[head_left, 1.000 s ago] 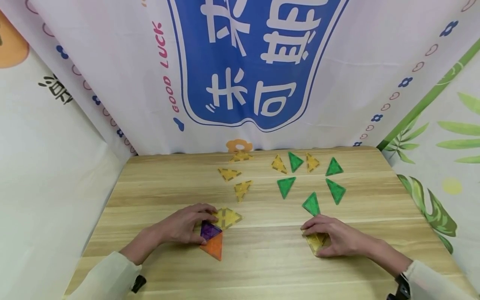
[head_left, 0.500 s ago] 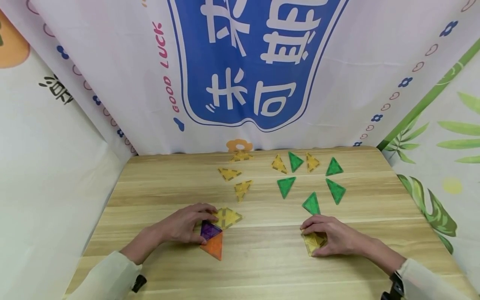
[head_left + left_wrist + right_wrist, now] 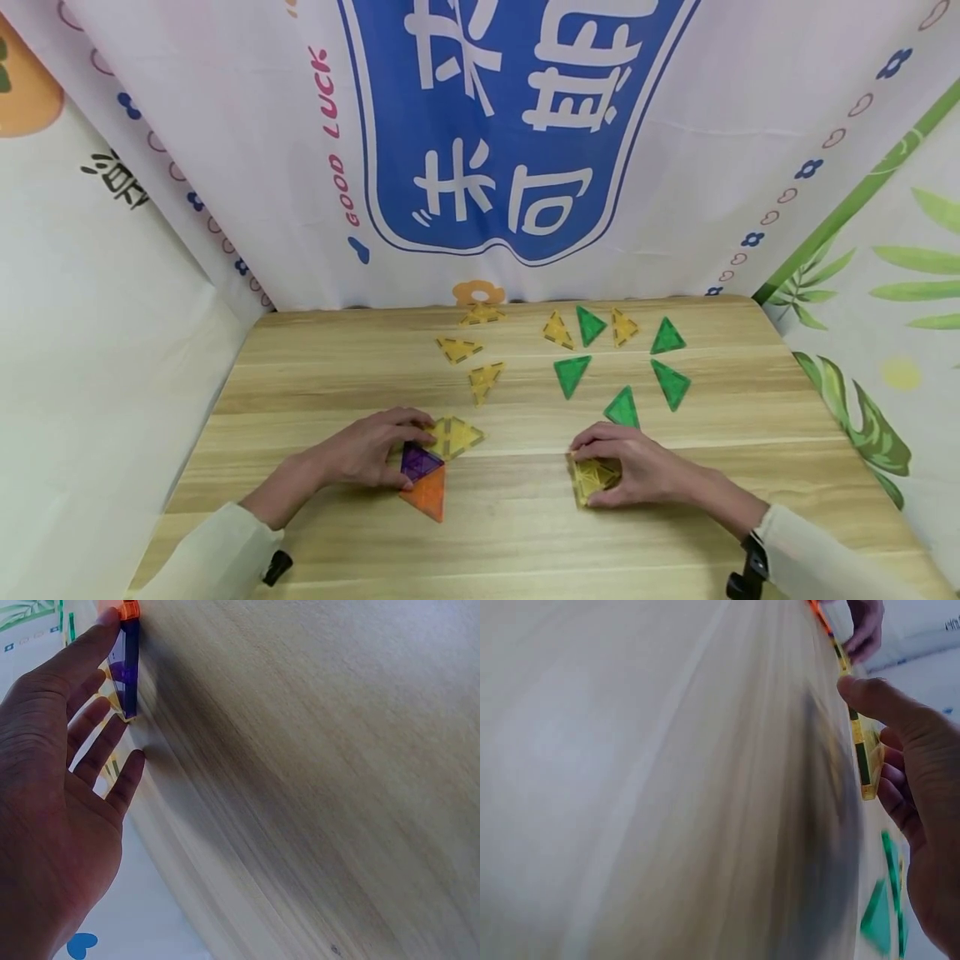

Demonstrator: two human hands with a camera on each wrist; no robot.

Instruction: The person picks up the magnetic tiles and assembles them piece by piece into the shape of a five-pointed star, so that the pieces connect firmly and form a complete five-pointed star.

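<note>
My left hand [image 3: 375,450] holds the near-left edges of a joined group of see-through magnetic tiles. Its thumb is at a purple triangle tile [image 3: 422,462], and its other fingertips reach the yellow tiles [image 3: 459,437] behind. An orange triangle tile [image 3: 429,496] adjoins the purple one. In the left wrist view the purple tile [image 3: 129,671] shows edge-on by the hand [image 3: 67,765]. To the right, my right hand [image 3: 630,467] pinches a yellow magnetic tile [image 3: 590,481] between thumb and fingers. The right wrist view shows that yellow tile [image 3: 860,746] edge-on; its full outline is partly hidden.
Several green triangle tiles [image 3: 573,375] and yellow triangle tiles [image 3: 486,381] lie spread over the back of the wooden table [image 3: 315,367]. One green tile [image 3: 622,408] lies just behind my right hand. A printed cloth [image 3: 660,233] hangs along the table's back edge.
My right hand has slid left with the yellow tile, closer to the joined tiles, and the tile has turned slightly. My left hand and its tiles have stayed put.
</note>
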